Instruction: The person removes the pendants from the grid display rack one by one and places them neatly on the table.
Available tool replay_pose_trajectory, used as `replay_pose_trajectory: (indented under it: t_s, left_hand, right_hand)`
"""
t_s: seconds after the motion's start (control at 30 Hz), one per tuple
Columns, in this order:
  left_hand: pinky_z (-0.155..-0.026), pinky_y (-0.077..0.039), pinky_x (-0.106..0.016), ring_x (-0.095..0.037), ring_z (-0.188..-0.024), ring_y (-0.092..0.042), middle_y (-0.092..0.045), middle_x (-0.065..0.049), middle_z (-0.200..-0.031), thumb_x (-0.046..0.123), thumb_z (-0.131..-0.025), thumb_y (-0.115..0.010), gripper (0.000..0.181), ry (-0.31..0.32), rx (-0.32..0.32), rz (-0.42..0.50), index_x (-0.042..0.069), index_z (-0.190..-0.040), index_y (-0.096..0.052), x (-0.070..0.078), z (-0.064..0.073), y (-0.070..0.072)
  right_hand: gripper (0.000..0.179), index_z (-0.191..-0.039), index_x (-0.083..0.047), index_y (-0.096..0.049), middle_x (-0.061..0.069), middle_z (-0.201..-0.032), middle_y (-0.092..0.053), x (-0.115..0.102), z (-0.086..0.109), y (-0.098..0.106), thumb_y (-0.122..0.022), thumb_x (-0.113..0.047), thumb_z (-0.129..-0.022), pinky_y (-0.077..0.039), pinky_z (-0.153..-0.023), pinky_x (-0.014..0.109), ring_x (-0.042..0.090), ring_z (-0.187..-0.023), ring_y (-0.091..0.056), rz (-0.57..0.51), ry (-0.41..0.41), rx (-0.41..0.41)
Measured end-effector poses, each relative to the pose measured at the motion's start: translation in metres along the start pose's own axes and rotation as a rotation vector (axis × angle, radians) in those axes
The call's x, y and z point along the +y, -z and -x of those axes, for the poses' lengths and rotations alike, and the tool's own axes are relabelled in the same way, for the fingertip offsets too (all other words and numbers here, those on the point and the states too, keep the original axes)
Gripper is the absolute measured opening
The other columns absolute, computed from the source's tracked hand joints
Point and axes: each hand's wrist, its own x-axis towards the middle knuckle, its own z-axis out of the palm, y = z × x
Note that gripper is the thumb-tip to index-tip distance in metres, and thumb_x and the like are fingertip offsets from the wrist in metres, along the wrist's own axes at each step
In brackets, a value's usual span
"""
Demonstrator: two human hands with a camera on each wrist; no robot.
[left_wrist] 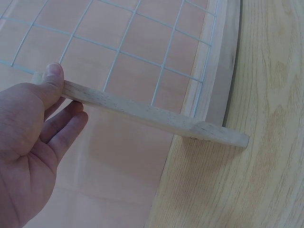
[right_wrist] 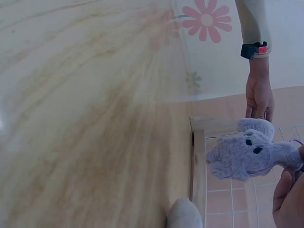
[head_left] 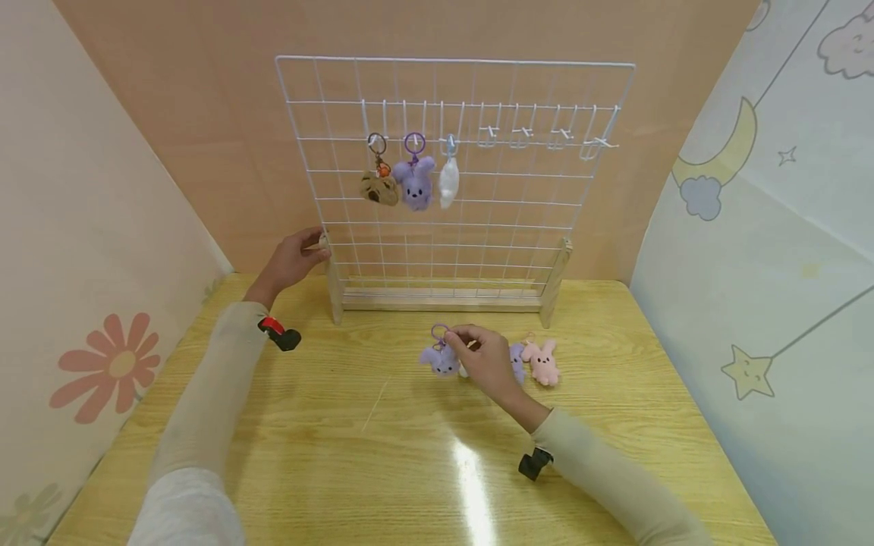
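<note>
My right hand [head_left: 486, 364] pinches a purple plush bunny keychain [head_left: 441, 360] near its purple ring, over the table in front of the rack. In the right wrist view the fluffy bunny [right_wrist: 242, 154] dangles from the fingers, its dark eyes visible. With thumb and fingers, my left hand [head_left: 293, 259] grips the top of the left wooden upright [left_wrist: 142, 114] of the white wire grid rack [head_left: 455, 59]. Beside the right hand lie another purple plush [head_left: 517, 362], partly hidden, and a pink plush bunny [head_left: 544, 364]. Something white shows partly behind the right hand.
From the rack's hooks hang a brown plush keychain [head_left: 379, 188], a purple bunny keychain [head_left: 415, 186] and a white plush keychain [head_left: 448, 183]. Several bare white hooks [head_left: 524, 135] continue to the right. A wooden crossbar [head_left: 444, 302] joins the uprights. Decorated walls flank the wooden table [head_left: 328, 455].
</note>
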Motion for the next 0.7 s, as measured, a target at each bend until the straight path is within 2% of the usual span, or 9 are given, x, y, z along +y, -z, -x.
replay_pose_trajectory:
  t_s: [0.33,0.47,0.6,0.7]
  left_hand:
    - [-0.109,-0.045,-0.058,-0.047,-0.14,-0.045,-0.037,-0.029,-0.158,0.015,-0.107,-0.055,0.061,0.019,-0.005,0.022,-0.005,-0.158,-0.028,0.0,-0.002,0.0]
    - [-0.109,-0.045,-0.059,-0.048,-0.14,-0.044,-0.035,-0.03,-0.158,0.013,-0.107,-0.055,0.061,0.028,-0.007,0.034,-0.005,-0.159,-0.027,0.0,-0.001,0.0]
    - [-0.109,-0.045,-0.058,-0.047,-0.14,-0.045,-0.036,-0.029,-0.158,0.014,-0.107,-0.055,0.061,0.022,-0.003,0.025,-0.005,-0.159,-0.028,0.001,0.0,0.0]
    - [-0.109,-0.046,-0.058,-0.047,-0.14,-0.045,-0.037,-0.029,-0.158,0.017,-0.107,-0.056,0.062,0.015,0.001,0.008,-0.005,-0.158,-0.029,0.002,0.0,0.0]
  right_hand:
    - [0.018,-0.102,-0.01,-0.08,-0.002,-0.081,-0.073,0.011,0.014,-0.007,-0.071,-0.026,-0.1,-0.051,-0.046,0.024,0.011,-0.062,-0.061,0.027,0.033,-0.01]
    - [0.018,-0.102,-0.012,-0.08,-0.004,-0.083,-0.074,0.014,0.018,-0.009,-0.07,-0.027,-0.1,-0.051,-0.049,0.024,0.011,-0.064,-0.063,0.017,0.008,-0.027]
    - [0.019,-0.102,-0.016,-0.08,-0.006,-0.085,-0.074,0.018,0.022,-0.009,-0.068,-0.031,-0.101,-0.055,-0.056,0.025,0.009,-0.073,-0.066,0.019,-0.035,-0.05]
    - [0.021,-0.102,-0.016,-0.08,-0.005,-0.086,-0.073,0.022,0.021,-0.009,-0.067,-0.033,-0.101,-0.055,-0.055,0.025,0.009,-0.074,-0.066,0.025,-0.052,-0.061]
